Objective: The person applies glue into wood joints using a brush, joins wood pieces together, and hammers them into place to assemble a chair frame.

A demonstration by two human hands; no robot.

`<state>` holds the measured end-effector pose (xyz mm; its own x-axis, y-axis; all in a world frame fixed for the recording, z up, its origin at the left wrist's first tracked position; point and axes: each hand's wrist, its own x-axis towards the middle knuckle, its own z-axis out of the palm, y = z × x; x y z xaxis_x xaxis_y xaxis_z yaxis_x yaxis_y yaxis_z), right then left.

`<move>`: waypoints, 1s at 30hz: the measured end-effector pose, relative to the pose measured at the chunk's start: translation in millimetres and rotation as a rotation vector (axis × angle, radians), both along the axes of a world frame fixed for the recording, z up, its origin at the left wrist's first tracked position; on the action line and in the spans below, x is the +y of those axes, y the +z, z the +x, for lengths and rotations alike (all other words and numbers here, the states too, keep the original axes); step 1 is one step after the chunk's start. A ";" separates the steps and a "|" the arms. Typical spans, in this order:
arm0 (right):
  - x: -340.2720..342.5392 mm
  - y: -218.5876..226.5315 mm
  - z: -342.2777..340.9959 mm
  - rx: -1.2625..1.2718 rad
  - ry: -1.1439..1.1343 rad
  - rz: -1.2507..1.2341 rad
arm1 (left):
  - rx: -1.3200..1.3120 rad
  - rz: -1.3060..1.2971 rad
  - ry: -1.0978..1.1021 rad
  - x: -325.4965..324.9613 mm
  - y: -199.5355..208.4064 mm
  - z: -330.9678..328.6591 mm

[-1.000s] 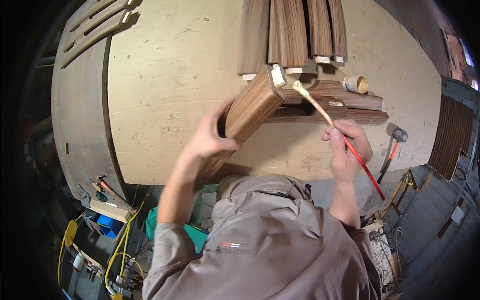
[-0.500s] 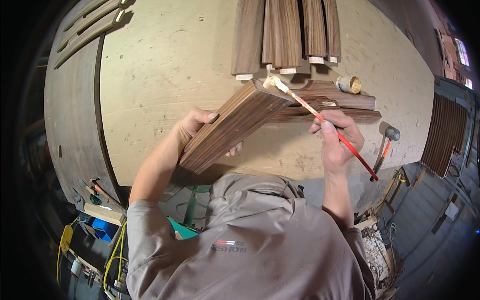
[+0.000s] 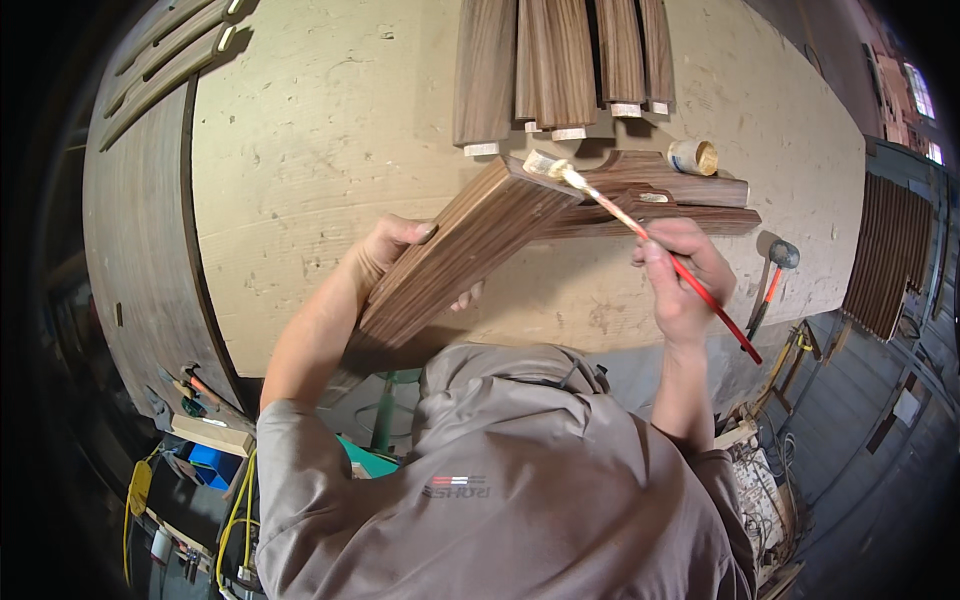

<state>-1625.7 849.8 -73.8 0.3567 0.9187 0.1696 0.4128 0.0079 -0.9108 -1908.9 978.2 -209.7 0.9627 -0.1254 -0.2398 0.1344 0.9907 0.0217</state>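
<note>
My left hand (image 3: 398, 250) grips a thick brown wooden board (image 3: 465, 255), tilted with its far end raised over the table. Some of those fingers curl out from beneath the board's right side. A pale tenon (image 3: 541, 161) at the far end is smeared with a cream paste that looks like glue. My right hand (image 3: 685, 275) pinches a thin brush (image 3: 690, 280) with a red handle. Its paste-coated tip lies at the tenon; whether it touches cannot be made out. Just past the right hand, a small tub (image 3: 693, 157) of cream paste lies tipped on its side.
Several brown boards with pale tenons (image 3: 560, 70) lie at the back. Shaped wooden pieces (image 3: 690, 190) are stacked behind the right hand. A mallet (image 3: 784, 254) lies at the table's right edge. Curved wooden parts (image 3: 180, 55) rest far left, above a hammer (image 3: 205, 385).
The brush has shifted slightly right along the tenon, my right hand moving with it. More of the tenon's coated face shows. The left hand keeps its hold on the board.
</note>
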 end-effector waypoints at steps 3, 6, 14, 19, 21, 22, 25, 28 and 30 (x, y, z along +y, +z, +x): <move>-4.4 4.5 4.2 0.040 -0.031 0.018 | 0.004 0.001 0.006 -1.2 -0.1 1.2; 3.8 10.5 -7.0 0.285 -0.008 0.016 | 0.018 -0.002 -0.009 -1.4 -0.1 0.8; -11.4 1.3 10.4 0.218 -0.321 -0.102 | 0.078 0.042 0.022 0.2 2.4 3.5; -18.7 -6.3 82.1 0.114 -0.655 0.052 | 0.200 0.337 0.091 -3.2 5.6 -2.7; -20.1 -15.1 125.3 0.095 -0.799 0.048 | 0.220 0.531 0.113 -0.8 9.9 -2.2; -17.7 -18.0 142.0 0.054 -0.783 0.023 | 0.241 0.628 0.139 -2.9 14.6 -0.7; -6.7 -38.5 178.6 -0.053 -0.739 -0.093 | 0.500 1.010 0.137 -8.3 40.9 11.6; 8.7 -69.6 213.0 -0.234 -0.517 -0.454 | 0.764 1.435 0.164 -24.1 82.8 43.3; 13.5 -58.6 202.2 -0.231 -0.310 -0.836 | 0.877 1.748 0.051 -30.7 102.8 51.3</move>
<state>-1423.5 863.3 -132.5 0.6472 0.6434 -0.4090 0.4587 -0.7571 -0.4651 -1857.6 947.5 -107.0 0.5224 0.7610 -0.3848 0.6287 -0.0389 0.7767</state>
